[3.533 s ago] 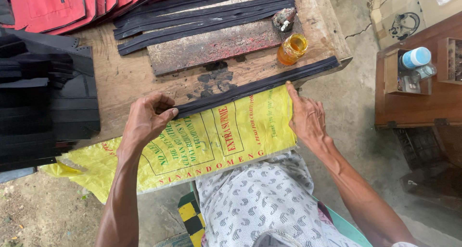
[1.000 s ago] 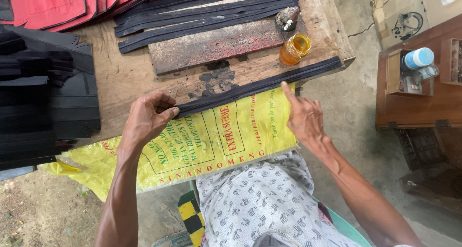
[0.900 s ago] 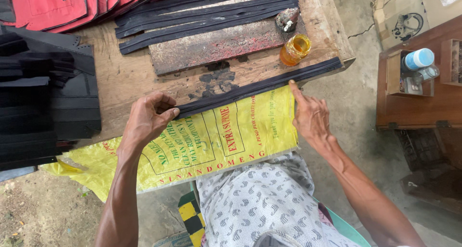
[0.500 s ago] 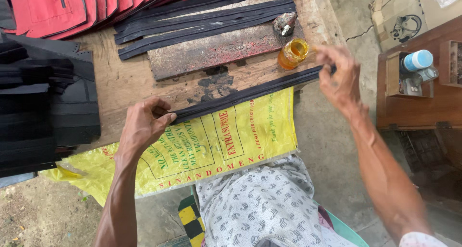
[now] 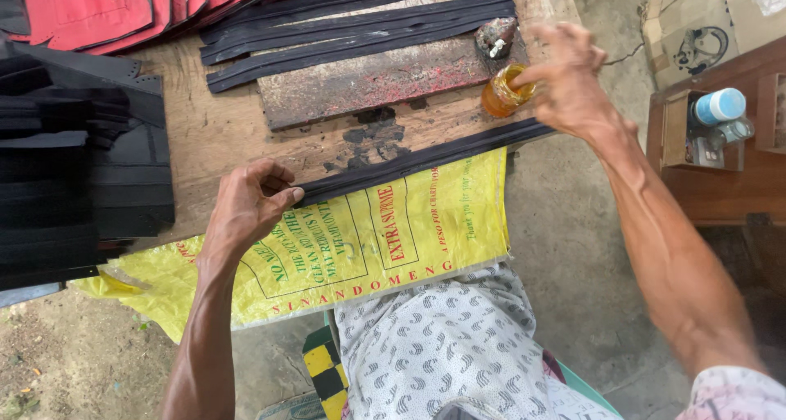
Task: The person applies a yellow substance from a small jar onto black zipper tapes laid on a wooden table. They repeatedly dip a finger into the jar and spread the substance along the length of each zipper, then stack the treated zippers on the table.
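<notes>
Fingers [image 5: 274, 197] of our left hand [image 5: 246, 211] pinch the black strip [image 5: 426, 156] on the desk [image 5: 221, 133]; our right hand [image 5: 565, 80], half-curled, touches the amber jar [image 5: 501, 97].

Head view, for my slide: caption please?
Left hand pins black strip; right hand at amber jar.

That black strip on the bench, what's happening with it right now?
A person at a wooden bench pins one end of the long black strip with the left hand, over a yellow printed sack. The right hand is at a small amber jar near the strip's far end. More black strips and red pieces lie behind.
</notes>
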